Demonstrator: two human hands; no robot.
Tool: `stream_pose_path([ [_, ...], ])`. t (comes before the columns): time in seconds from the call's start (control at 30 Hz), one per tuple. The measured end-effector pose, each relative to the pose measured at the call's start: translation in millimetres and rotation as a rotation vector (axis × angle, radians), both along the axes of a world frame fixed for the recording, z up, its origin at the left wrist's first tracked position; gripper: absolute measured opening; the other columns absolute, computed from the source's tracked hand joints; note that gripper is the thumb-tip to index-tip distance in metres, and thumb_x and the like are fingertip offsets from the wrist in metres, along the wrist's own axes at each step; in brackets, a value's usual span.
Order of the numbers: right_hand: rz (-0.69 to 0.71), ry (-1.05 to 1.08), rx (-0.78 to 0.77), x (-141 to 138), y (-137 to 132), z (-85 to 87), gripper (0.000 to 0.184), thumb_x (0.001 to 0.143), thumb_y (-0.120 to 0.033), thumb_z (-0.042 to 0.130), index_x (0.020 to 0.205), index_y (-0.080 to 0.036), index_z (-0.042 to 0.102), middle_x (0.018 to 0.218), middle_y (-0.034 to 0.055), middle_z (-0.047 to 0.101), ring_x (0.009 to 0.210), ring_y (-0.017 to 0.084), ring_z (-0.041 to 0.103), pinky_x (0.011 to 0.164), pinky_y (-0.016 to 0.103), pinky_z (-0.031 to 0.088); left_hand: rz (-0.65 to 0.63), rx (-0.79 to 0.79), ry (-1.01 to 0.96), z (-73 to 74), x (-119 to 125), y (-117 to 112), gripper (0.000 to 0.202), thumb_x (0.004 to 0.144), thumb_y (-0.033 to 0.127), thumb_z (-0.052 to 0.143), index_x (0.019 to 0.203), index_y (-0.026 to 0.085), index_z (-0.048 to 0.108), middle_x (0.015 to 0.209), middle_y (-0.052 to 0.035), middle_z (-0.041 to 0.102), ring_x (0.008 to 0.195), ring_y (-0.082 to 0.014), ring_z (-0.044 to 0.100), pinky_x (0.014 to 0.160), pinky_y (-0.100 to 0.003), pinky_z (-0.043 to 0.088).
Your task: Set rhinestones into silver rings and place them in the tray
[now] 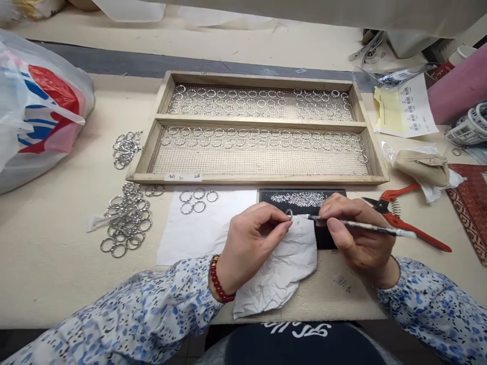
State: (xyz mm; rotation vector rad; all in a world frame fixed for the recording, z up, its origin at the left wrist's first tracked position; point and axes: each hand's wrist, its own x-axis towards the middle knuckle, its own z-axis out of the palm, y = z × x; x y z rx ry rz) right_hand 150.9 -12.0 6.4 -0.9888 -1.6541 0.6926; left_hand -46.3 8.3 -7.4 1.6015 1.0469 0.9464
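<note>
My left hand (253, 238) pinches a small metal ring (289, 213) between thumb and fingertips, above a crumpled white paper (279, 274). My right hand (355, 230) grips a thin pencil-like tool (365, 226), whose tip touches the ring. Just behind the hands lies a black tray (266, 195) with a scatter of tiny clear stones (299, 198). A wooden frame with wire mesh (258, 152) holds rows of finished rings farther back.
Loose metal rings (127, 220) lie in heaps at the left, and a few rest on a white sheet (205, 228). Red-handled cutters (407, 218) lie at the right. A plastic bag (34, 106) sits far left; papers and tape rolls (470, 126) far right.
</note>
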Motion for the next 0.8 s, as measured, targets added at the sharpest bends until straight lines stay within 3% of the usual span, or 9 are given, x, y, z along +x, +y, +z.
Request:
stream_pose_path([
  [0.17,0.060,0.006,-0.004,-3.4,-0.3,-0.9,0.024,0.082,-0.001,0.055,0.098,-0.017,0.062,0.083,0.0045,0.060,0.078,0.018,0.058,0.070,0.038,0.048,0.011,0.010,-0.005,1.8,0.7,0.1,0.004,0.081,0.010,0.068,0.079,0.013,0.070,0.080,-0.0072,0.069,0.075,-0.0171,0.064,0.067,-0.030,0.052],
  [0.8,0.065,-0.011,0.013,-2.4,0.1,-0.7,0.024,0.081,0.000,0.056,0.098,-0.016,0.062,0.084,0.0049,0.060,0.079,0.019,0.058,0.071,0.039,0.047,0.009,0.012,-0.004,0.2,1.3,0.6,0.004,0.080,0.010,0.068,0.079,0.012,0.071,0.080,-0.0076,0.070,0.074,-0.0174,0.064,0.066,-0.030,0.052],
])
